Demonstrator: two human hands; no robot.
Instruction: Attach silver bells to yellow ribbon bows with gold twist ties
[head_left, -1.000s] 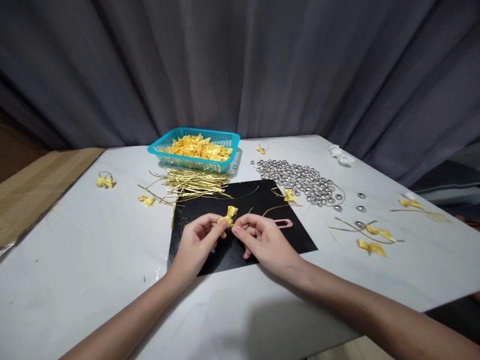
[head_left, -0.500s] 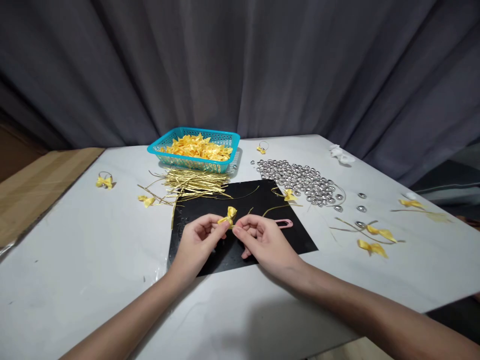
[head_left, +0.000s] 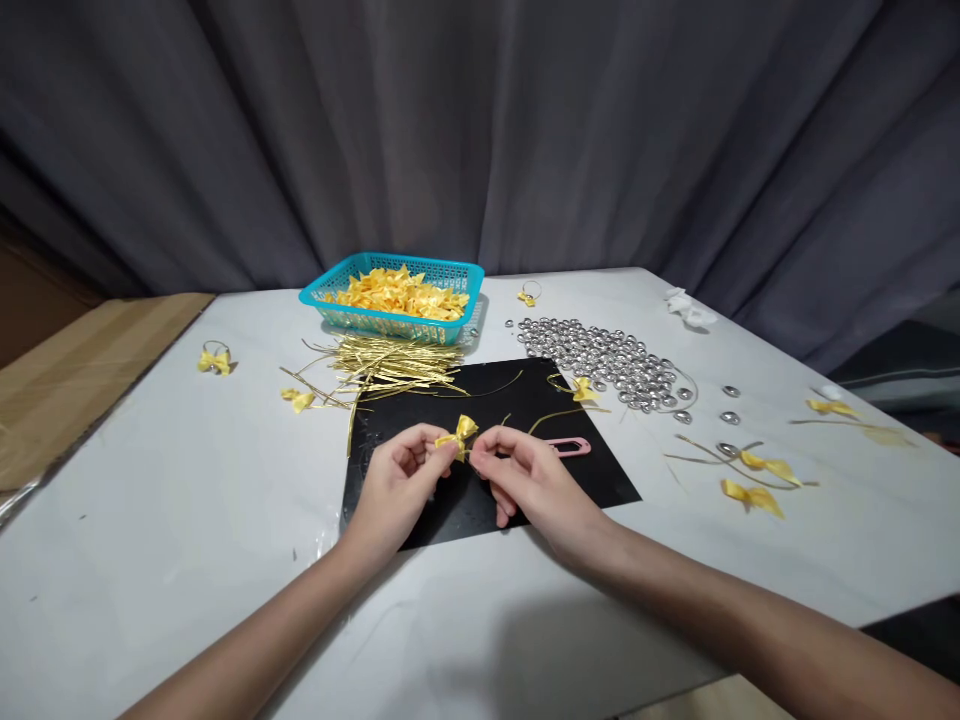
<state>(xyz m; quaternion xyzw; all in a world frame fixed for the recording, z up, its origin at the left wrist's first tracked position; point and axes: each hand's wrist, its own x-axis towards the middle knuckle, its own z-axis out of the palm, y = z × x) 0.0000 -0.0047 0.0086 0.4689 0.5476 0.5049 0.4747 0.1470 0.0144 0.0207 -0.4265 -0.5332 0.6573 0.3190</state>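
Note:
A yellow ribbon bow (head_left: 463, 432) is pinched between the thumb and fingers of my left hand (head_left: 406, 477), above the black mat (head_left: 450, 522). Just to its right, my right hand (head_left: 531, 480) has thumb and forefinger pressed together on a thin gold wire tie (head_left: 469, 453) at the bow's underside. Most of that tie is hidden by my fingers. Partly behind my right hand lies a pink-handled cutter (head_left: 574, 447). Another bow with a tie (head_left: 583, 390) rests at the mat's upper right edge.
Beyond the mat sit a bundle of gold ties (head_left: 394, 362) and a turquoise basket (head_left: 315, 297) of yellow bows. Silver beads (head_left: 611, 360) spread at the right back. Loose bows (head_left: 752, 497) lie on the right, a looped bow (head_left: 215, 362) on the left. Cardboard (head_left: 90, 350) borders the table's left.
The view has shifted slightly. My right fingers have moved a little away from the bow with the tie's end, and the bow has turned slightly in my left fingers.

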